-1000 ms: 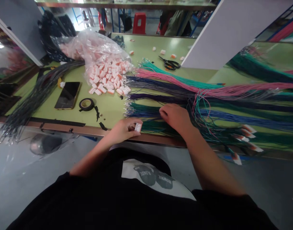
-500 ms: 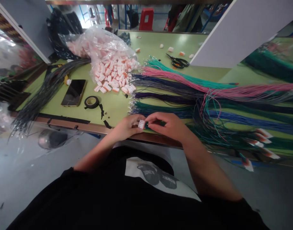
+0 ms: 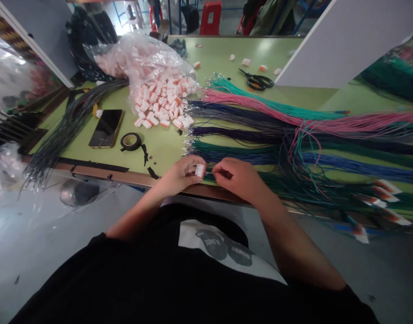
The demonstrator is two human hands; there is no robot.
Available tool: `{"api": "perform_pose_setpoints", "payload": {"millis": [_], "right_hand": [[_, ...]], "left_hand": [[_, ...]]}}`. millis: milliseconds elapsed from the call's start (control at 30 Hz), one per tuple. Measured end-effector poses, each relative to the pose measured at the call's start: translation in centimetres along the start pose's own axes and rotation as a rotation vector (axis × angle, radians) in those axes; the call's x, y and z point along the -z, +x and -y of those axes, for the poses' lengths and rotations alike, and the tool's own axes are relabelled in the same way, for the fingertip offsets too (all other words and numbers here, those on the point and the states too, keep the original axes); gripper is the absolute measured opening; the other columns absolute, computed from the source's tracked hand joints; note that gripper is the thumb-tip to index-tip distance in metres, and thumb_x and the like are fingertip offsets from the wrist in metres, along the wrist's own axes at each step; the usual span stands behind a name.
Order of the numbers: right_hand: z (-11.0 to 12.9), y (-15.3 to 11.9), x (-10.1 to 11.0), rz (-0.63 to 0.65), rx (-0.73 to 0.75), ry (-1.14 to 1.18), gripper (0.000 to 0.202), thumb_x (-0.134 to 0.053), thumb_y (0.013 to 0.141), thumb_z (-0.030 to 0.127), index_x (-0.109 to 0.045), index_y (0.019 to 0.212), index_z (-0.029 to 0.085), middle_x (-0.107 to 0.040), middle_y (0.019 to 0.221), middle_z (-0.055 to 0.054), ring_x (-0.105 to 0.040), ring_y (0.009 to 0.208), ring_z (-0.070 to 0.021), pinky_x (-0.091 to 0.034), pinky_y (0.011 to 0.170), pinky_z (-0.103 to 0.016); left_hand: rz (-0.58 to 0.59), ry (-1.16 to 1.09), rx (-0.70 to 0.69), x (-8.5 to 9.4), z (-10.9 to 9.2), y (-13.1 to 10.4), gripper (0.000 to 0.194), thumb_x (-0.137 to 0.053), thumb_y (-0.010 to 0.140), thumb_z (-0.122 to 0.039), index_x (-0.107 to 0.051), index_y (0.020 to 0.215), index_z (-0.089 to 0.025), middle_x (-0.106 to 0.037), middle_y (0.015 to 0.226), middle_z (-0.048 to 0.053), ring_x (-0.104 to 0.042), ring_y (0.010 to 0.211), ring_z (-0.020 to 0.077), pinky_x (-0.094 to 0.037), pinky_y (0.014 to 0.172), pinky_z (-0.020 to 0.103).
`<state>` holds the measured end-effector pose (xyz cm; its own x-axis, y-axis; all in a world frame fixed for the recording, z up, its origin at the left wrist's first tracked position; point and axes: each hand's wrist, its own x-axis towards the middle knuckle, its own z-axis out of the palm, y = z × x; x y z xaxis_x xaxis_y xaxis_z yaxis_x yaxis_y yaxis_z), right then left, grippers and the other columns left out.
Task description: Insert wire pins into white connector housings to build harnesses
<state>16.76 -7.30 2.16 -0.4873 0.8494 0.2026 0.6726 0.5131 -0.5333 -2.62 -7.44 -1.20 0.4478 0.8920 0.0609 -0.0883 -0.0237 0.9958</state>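
Observation:
Between the thumb and fingers of my left hand (image 3: 181,174) is a small white connector housing (image 3: 199,170), its slotted face turned up. Just right of it, my right hand (image 3: 238,177) is closed in a pinch on a thin wire (image 3: 209,173), whose end points at the housing. Whether the wire's tip touches the housing is too small to tell. Both hands are at the table's front edge. Beyond them lie bundles of blue wires (image 3: 328,164), pink wires (image 3: 253,101) and teal wires (image 3: 233,87), with metal tips toward the left.
A plastic bag (image 3: 149,54) spills a heap of white-and-orange housings (image 3: 162,103). Nearby lie a phone (image 3: 106,128), black tape (image 3: 131,141), scissors (image 3: 257,82) and grey wires (image 3: 68,117). Wired housings (image 3: 388,191) hang at the right front edge. A white panel (image 3: 331,45) stands at back right.
My right hand has drawn slightly right, away from the housing, and its fingers have closed on the wire. The housing's slotted face now shows more fully in my left hand.

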Motion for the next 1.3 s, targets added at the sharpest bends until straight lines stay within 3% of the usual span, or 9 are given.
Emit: {"api": "perform_pose_setpoints", "payload": {"millis": [267, 433, 633, 900, 1133, 1300], "right_hand": [[0.6, 0.3, -0.4, 0.021, -0.029, -0.077, 0.011, -0.05, 0.072, 0.015, -0.056, 0.064, 0.019, -0.056, 0.064, -0.001, -0.047, 0.06, -0.0124, -0.033, 0.06, -0.025], [1.4, 0.3, -0.4, 0.069, -0.148, -0.124, 0.014, -0.05, 0.076, 0.018, -0.062, 0.069, 0.018, -0.061, 0.067, -0.002, -0.05, 0.061, -0.0137, -0.033, 0.06, -0.026], [2.1, 0.6, -0.1, 0.14, -0.264, -0.129, 0.017, -0.049, 0.08, 0.02, -0.065, 0.075, 0.018, -0.066, 0.07, -0.004, -0.054, 0.061, -0.0146, -0.033, 0.058, -0.025], [2.0, 1.0, -0.5, 0.155, -0.264, -0.006, 0.015, -0.051, 0.08, 0.018, -0.065, 0.076, 0.018, -0.069, 0.076, -0.004, -0.057, 0.065, -0.0144, -0.035, 0.059, -0.024], [1.1, 0.8, -0.5, 0.098, -0.194, 0.064, 0.013, -0.054, 0.078, 0.018, -0.063, 0.069, 0.017, -0.067, 0.069, -0.002, -0.054, 0.06, -0.0122, -0.035, 0.058, -0.024], [1.0, 0.7, -1.5, 0.075, -0.168, 0.072, 0.016, -0.051, 0.08, 0.016, -0.065, 0.072, 0.017, -0.069, 0.076, -0.004, -0.058, 0.067, -0.0138, -0.037, 0.062, -0.024]], "left_hand": [[-0.023, 0.03, 0.004, 0.0, 0.0, -0.1, 0.029, -0.064, 0.068, -0.011, -0.052, 0.095, -0.016, -0.059, 0.084, 0.001, -0.06, 0.081, 0.0117, -0.049, 0.079, 0.026], [-0.04, 0.063, -0.016, -0.3, -0.1, -0.2, 0.028, -0.062, 0.07, -0.01, -0.053, 0.096, -0.016, -0.059, 0.084, 0.001, -0.06, 0.08, 0.0118, -0.049, 0.077, 0.025], [-0.099, 0.258, -0.114, -0.5, 0.3, -0.5, 0.027, -0.058, 0.072, -0.008, -0.056, 0.098, -0.016, -0.062, 0.093, 0.003, -0.061, 0.085, 0.0133, -0.05, 0.078, 0.026], [-0.181, 0.452, -0.2, -0.6, 0.8, -1.0, 0.028, -0.058, 0.075, -0.011, -0.058, 0.103, -0.018, -0.066, 0.107, 0.006, -0.064, 0.092, 0.0146, -0.052, 0.084, 0.028], [-0.194, 0.435, -0.129, -0.9, 0.2, -0.9, 0.024, -0.059, 0.074, -0.01, -0.058, 0.097, -0.017, -0.066, 0.086, 0.001, -0.063, 0.077, 0.0118, -0.052, 0.073, 0.025], [-0.191, 0.454, -0.092, -0.8, 0.0, -0.8, 0.027, -0.059, 0.07, -0.009, -0.058, 0.095, -0.017, -0.066, 0.087, 0.001, -0.062, 0.076, 0.0117, -0.051, 0.073, 0.025]]}}
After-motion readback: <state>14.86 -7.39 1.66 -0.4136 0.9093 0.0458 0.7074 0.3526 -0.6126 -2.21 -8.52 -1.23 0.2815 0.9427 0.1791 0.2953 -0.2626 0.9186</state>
